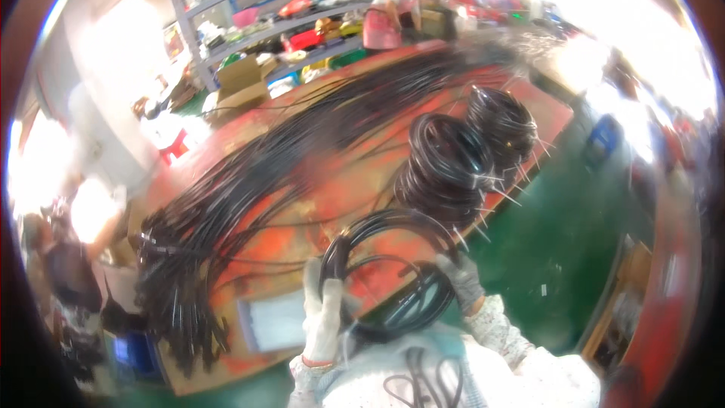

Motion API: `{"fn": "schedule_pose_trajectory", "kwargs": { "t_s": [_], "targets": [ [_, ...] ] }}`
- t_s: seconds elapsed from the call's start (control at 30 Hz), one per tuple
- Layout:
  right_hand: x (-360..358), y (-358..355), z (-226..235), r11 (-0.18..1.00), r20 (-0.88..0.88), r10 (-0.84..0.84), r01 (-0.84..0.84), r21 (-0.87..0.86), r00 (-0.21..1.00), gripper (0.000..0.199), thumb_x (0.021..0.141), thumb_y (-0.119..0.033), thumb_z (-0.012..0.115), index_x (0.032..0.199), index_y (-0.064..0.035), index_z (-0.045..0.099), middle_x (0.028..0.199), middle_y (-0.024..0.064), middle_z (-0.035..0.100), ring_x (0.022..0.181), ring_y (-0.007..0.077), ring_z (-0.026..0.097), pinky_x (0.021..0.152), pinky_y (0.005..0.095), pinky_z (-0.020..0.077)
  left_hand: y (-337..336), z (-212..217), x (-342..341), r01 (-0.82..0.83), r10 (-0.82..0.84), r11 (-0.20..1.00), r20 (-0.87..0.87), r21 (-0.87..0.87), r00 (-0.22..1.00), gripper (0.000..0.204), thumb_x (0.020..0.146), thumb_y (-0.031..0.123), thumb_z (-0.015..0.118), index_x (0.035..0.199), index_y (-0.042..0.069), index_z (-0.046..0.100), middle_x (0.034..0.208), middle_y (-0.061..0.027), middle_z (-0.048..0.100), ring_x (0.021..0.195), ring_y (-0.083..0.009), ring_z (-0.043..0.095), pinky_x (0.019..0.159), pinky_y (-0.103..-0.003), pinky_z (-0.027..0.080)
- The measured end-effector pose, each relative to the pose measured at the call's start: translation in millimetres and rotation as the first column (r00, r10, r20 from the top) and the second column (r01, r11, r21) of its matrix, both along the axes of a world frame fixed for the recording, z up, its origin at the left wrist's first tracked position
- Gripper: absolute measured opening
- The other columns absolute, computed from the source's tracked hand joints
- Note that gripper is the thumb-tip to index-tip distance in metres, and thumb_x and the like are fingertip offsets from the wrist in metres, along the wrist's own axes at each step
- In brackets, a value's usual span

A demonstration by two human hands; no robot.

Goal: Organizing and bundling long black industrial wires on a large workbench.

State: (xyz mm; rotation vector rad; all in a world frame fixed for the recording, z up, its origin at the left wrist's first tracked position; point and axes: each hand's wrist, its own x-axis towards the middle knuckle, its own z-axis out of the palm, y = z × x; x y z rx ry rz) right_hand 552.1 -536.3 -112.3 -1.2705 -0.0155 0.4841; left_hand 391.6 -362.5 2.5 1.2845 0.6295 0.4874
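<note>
**Head view: two gloved hands holding a cable coil**

Both hands are gripping a black cable coil over the near edge of the red workbench. The left hand, in a white glove, is closing its fingers around the coil's left side. The right hand, in a grey glove, is clasping the right side. Finished coils are lying stacked just beyond, and long loose cables are stretching across the bench.
</note>
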Motion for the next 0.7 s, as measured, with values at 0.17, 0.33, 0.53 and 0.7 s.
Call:
{"fn": "schedule_pose_trajectory", "kwargs": {
  "t_s": [0.17,0.33,0.53,0.7],
  "targets": [
    [8,15,64,0.962,0.413,0.045,0.072,-0.263,0.91,0.042,0.08,-0.02,0.071,0.112,0.0022,0.054,0.093,0.0032,0.06,0.08,0.0088,0.051,0.075,0.0222,0.0432,45,-43,26,0.026,-0.098,0.816,0.095,0.577,0.991,0.053,0.093,0.015,0.045,0.14,0.001,0.027,0.139,-0.015,0.034,0.107,-0.0175,0.051,0.075,-0.028,0.051],
    [44,18,102,0.937,0.517,0.135,0.06,-0.343,0.845,0.05,0.077,-0.011,0.071,0.12,0.0033,0.05,0.101,0.008,0.064,0.091,0.0091,0.058,0.081,0.023,0.0465,36,-39,66,0.096,-0.071,0.769,-0.064,0.632,0.995,0.04,0.09,0.02,0.048,0.13,0.013,0.049,0.124,-0.0127,0.048,0.08,-0.0128,0.061,0.07,-0.029,0.051],
    [148,-1,143,0.883,0.658,0.364,-0.019,-0.469,0.66,0.051,0.075,-0.022,0.072,0.116,0.003,0.055,0.094,0.0139,0.067,0.087,0.0152,0.064,0.082,0.0283,0.0481,14,-24,136,0.346,-0.111,0.744,-0.404,0.572,0.908,0.045,0.089,0.027,0.048,0.132,0.013,0.046,0.1,-0.0151,0.059,0.083,-0.0196,0.063,0.081,-0.032,0.045],
    [281,-16,241,0.638,0.548,0.718,-0.091,-0.765,0.43,0.045,0.074,-0.033,0.07,0.106,-0.0026,0.062,0.085,0.0148,0.068,0.08,0.0199,0.066,0.073,0.0297,0.0495,-30,1,225,0.374,-0.174,0.625,-0.346,0.685,0.922,0.037,0.088,0.029,0.051,0.12,0.012,0.056,0.081,-0.011,0.066,0.084,-0.0214,0.064,0.079,-0.031,0.046]
  ]
}}
